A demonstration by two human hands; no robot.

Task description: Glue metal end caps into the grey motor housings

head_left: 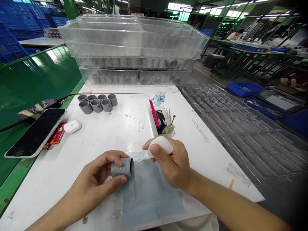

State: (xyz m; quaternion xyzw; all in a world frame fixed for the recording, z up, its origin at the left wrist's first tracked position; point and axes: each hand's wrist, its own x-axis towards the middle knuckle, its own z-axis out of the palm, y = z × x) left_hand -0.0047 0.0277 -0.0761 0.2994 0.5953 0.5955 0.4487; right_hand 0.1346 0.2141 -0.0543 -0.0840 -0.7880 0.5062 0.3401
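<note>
Over at the L edge, a phone (36,133) lies face up, dark screen, hiding most of some red packets (57,134); white earbud case (72,126) just beside. Next, 7 grey tubes (96,106) bunched upright, rear ones part-hidden by the front row. Then L hand (96,178), gripping another grey tube, the held tube (118,168), on its side above the white bench (120,131), open end facing R; some fingers out of sight behind it, specks on its wall too small to ID. Blue-grey cloth (150,191) below, btwn the hands. R hand (176,165) is closed round a white bottle (166,145), thumb in front, other fingers mostly hidden; bottle's L end hard to make out, apart from the tube. Beyond, small box w/ red pen (154,113), near corner close behind the knuckles. Far R, clear moulded trays (250,150), overlapping, count unclear.
</note>
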